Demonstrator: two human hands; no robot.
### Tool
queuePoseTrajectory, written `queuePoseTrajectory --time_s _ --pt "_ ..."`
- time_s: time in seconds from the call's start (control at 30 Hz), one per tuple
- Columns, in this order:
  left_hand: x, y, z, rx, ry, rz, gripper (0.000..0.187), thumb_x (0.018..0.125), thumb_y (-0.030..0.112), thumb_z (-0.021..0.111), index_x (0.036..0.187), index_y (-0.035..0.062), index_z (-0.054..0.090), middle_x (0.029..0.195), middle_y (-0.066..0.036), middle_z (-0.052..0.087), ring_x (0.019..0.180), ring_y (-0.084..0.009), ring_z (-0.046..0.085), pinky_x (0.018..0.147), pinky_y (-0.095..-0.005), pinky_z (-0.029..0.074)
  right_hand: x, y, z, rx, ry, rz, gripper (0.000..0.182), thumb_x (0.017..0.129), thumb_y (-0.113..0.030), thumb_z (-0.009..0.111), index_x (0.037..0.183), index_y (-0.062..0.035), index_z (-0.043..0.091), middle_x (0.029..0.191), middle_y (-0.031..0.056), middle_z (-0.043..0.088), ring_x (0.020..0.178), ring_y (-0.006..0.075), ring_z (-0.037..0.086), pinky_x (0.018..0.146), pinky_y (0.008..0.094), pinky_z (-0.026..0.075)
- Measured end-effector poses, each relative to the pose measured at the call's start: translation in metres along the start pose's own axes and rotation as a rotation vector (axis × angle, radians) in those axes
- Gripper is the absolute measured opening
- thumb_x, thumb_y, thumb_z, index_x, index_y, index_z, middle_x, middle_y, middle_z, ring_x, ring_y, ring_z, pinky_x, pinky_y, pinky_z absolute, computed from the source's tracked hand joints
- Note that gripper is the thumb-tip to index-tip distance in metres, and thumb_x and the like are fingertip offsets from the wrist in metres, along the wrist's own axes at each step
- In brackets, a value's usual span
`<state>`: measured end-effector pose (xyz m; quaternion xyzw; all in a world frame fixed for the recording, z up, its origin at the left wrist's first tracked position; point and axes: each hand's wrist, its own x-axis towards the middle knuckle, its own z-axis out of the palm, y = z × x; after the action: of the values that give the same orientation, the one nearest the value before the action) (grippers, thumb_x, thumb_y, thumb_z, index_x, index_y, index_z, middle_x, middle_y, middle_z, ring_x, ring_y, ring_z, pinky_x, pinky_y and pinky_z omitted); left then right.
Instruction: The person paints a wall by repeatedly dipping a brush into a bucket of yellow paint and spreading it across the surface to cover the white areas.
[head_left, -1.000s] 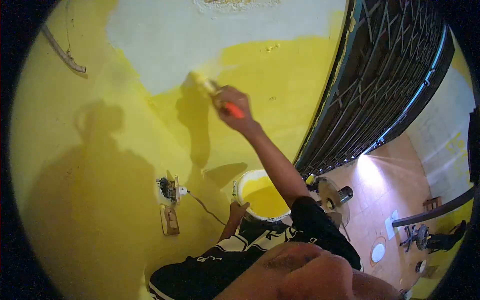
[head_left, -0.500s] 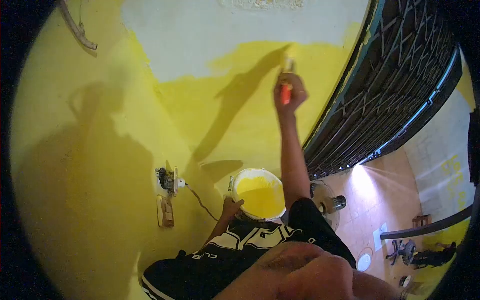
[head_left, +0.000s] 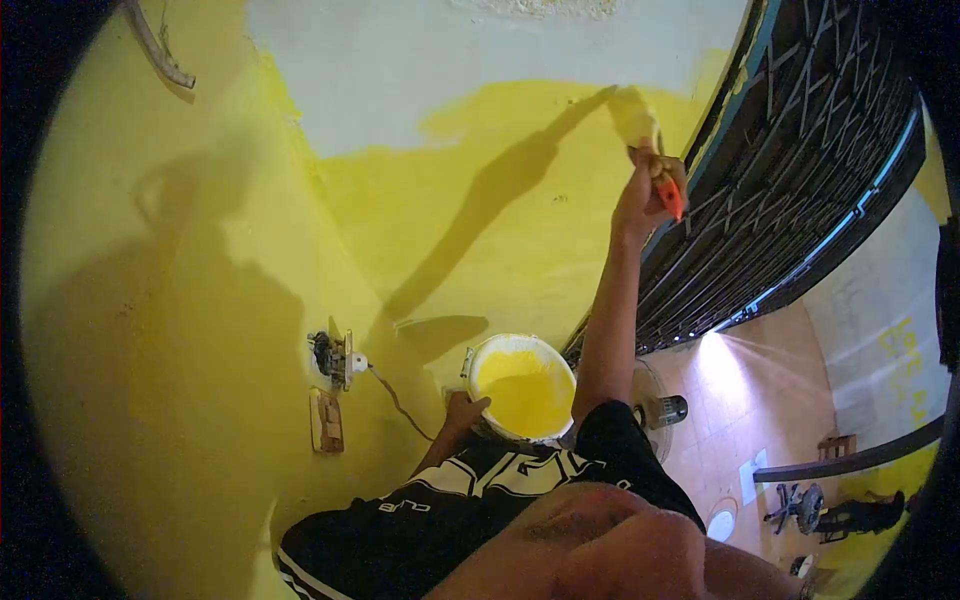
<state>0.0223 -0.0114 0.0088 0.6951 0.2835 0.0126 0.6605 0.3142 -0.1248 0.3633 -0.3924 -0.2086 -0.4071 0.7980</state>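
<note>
Head view: right hand point(head_left: 640, 195) grips paintbrush point(head_left: 650, 150) on wall point(head_left: 480, 230); left hand point(head_left: 462, 410) clasps paint bucket point(head_left: 520, 385).

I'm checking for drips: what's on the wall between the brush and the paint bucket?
Only wet yellow wall, crossed by the arm's shadow; head view.

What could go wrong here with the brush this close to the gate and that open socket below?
The right hand holds the brush at the edge by the dark metal gate, so yellow paint could smear onto it. The left hand steadies the full paint bucket, which might tip or drip. The exposed socket sits on the wall below the wet paint, so drips could reach it.
</note>
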Motion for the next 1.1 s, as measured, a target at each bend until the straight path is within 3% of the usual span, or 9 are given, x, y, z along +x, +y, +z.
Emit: queuePoseTrajectory --time_s 0.07,0.13,0.2,0.33,0.67,0.73,0.83,1.0,1.1 --pt "0.005 -0.011 -0.002 0.069 -0.004 -0.034 0.022 0.073 0.018 0.067 0.074 -0.0028 0.063 0.057 -0.01 0.059 0.041 -0.016 0.054 0.038 -0.0291 0.042 -0.005 0.013 0.0 -0.074 0.044 -0.028 0.021 0.075 0.005 0.06 0.066 -0.004 0.043 0.064 0.0015 0.046 0.061 0.0099 0.051 0.066 0.0259 0.052" --pt "0.007 -0.014 -0.004 0.055 -0.033 -0.094 0.02 0.073 0.018 0.067 0.075 -0.002 0.064 0.059 -0.01 0.059 0.044 -0.0158 0.055 0.041 -0.0299 0.044 -0.028 0.028 0.01 0.736 -0.053 0.53 0.025 0.073 0.006 0.062 0.063 -0.0045 0.042 0.06 0.0017 0.044 0.055 0.0095 0.048 0.063 0.026 0.051" --pt "0.003 -0.007 -0.004 0.033 -0.02 -0.073 0.02 0.073 0.018 0.067 0.075 -0.0018 0.063 0.058 -0.01 0.059 0.044 -0.0158 0.055 0.042 -0.0302 0.044 -0.059 0.029 0.029 -0.27 -0.371 -0.276 0.025 0.073 0.005 0.064 0.06 -0.0043 0.044 0.057 0.0018 0.044 0.053 0.0105 0.047 0.063 0.0229 0.048" --pt "-0.002 0.008 -0.004 0.036 0.034 0.017 0.022 0.073 0.019 0.067 0.074 -0.0026 0.062 0.059 -0.01 0.059 0.045 -0.0161 0.055 0.043 -0.0309 0.045 -0.067 -0.004 0.045 -0.111 -0.497 -0.124 0.019 0.073 0.003 0.066 0.063 -0.001 0.051 0.058 0.0011 0.048 0.057 0.0087 0.049 0.059 0.0218 0.042" --pt "0.01 -0.017 -0.004 0.098 0.06 -0.002 0.023 0.073 0.018 0.066 0.075 -0.0045 0.061 0.059 -0.011 0.059 0.038 -0.0159 0.051 0.035 -0.0295 0.044 0.031 0.015 -0.031 -0.349 -0.003 -0.165 0.017 0.075 0.01 0.06 0.066 0.0003 0.049 0.064 0.0035 0.047 0.064 0.0134 0.052 0.071 0.0304 0.05" --pt "0.005 -0.005 -0.006 -0.028 0.008 -0.068 0.024 0.072 0.019 0.066 0.075 -0.0049 0.061 0.058 -0.011 0.059 0.039 -0.0161 0.052 0.037 -0.03 0.044 0.019 0.018 -0.013 0.455 -0.003 0.295 0.015 0.072 0.01 0.061 0.067 0.0002 0.051 0.066 0.0034 0.046 0.067 0.0138 0.052 0.073 0.0318 0.05" --pt "0.007 0.007 -0.008 0.072 0.005 -0.146 0.035 0.068 0.02 0.066 0.087 -0.0083 0.062 0.075 -0.016 0.063 0.065 -0.0234 0.062 0.058 -0.0342 0.049 -0.035 0.031 0.018 -0.367 -0.361 -0.311 0.017 0.067 0.006 0.063 0.06 -0.0043 0.05 0.059 0.0074 0.055 0.054 0.0144 0.056 0.057 0.0252 0.046" --pt "0.005 0.018 -0.016 0.005 -0.015 -0.165 0.031 0.068 0.018 0.066 0.084 -0.0074 0.062 0.072 -0.015 0.063 0.057 -0.0204 0.06 0.05 -0.032 0.046 -0.056 -0.018 0.047 -0.219 -0.543 0.01 0.016 0.068 0.005 0.064 0.064 -0.0019 0.05 0.058 0.009 0.053 0.052 0.0135 0.053 0.056 0.0238 0.045" --pt "0.0 0.021 -0.02 -0.055 -0.01 -0.164 0.028 0.068 0.018 0.066 0.081 -0.0063 0.062 0.068 -0.014 0.062 0.051 -0.018 0.058 0.044 -0.0305 0.043 -0.031 -0.001 0.027 -0.29 -0.385 -0.203 0.016 0.073 0.007 0.063 0.064 0.0007 0.051 0.061 0.0028 0.051 0.065 0.0091 0.051 0.065 0.0233 0.047"
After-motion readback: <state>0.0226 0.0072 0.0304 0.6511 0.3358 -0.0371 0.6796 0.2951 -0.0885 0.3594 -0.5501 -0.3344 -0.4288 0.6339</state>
